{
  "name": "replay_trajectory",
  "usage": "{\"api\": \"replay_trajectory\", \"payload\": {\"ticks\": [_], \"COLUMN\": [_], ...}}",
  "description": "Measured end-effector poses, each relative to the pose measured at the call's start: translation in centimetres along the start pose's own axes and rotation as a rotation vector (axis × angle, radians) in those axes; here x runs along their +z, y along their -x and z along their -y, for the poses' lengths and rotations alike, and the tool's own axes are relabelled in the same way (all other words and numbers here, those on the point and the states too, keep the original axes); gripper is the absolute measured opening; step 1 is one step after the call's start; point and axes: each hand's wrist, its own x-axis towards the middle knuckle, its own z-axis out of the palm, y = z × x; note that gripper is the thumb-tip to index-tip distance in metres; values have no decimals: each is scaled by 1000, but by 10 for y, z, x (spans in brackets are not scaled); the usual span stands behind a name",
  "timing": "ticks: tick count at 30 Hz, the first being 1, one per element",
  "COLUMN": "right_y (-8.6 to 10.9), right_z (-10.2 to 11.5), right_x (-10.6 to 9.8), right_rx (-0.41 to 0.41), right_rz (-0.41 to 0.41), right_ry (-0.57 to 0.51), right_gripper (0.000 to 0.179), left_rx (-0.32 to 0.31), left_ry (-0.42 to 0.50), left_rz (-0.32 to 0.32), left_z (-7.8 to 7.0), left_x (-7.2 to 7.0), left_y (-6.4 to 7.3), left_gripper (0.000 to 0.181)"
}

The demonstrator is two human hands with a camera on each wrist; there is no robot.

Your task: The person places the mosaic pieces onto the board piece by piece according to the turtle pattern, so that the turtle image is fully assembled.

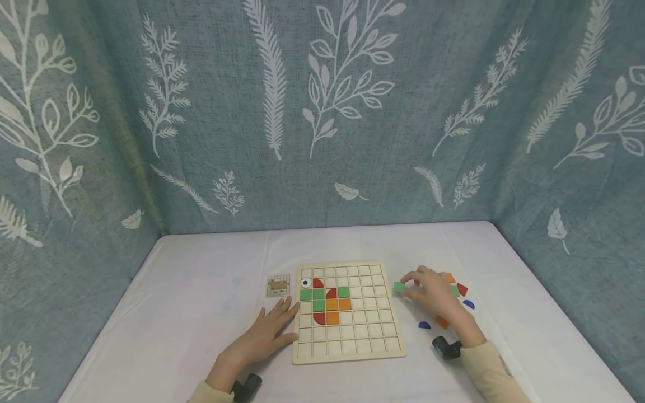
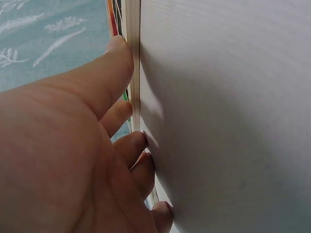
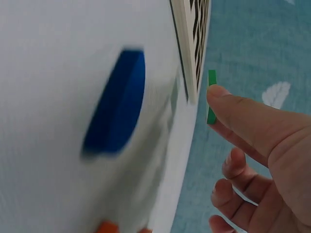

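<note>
My right hand (image 1: pixel 430 291) is pinching the green square (image 1: pixel 398 286) at the fingertips, likely leaving its face free; the square is hovering just off the board's (image 1: pixel 353 356) 2 o'clock edge. My left hand (image 1: pixel 264 336) is resting, fingers spread, against the 9 o'clock edge, perhaps steadying it. The card (image 1: pixel 279 285) is lying at 10 o'clock, seemingly for easy viewing; loose pieces (image 1: pixel 462 289) are lying at 3.

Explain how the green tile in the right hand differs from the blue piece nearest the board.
The green tile looks square; the blue half-circle has one curved edge. The right hand pinches the green tile, while the blue half-circle lies on the white table. Both are small, right of the board.
</note>
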Motion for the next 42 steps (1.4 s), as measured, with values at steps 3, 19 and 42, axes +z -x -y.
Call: {"api": "replay_trajectory", "payload": {"ticks": [3, 19, 42], "right_y": [1, 5, 7], "right_z": [7, 40, 76], "right_x": [3, 15, 30], "right_rx": [-19, -125, -276], "right_rz": [-7, 10, 18], "right_ry": [-8, -9, -9], "right_gripper": [20, 21, 25], "left_rx": [3, 7, 16], "left_ry": [0, 1, 7], "left_rz": [3, 3, 4], "left_z": [-1, 0, -1], "left_x": [-1, 0, -1], "left_y": [0, 1, 1], "left_gripper": [66, 67, 67]}}
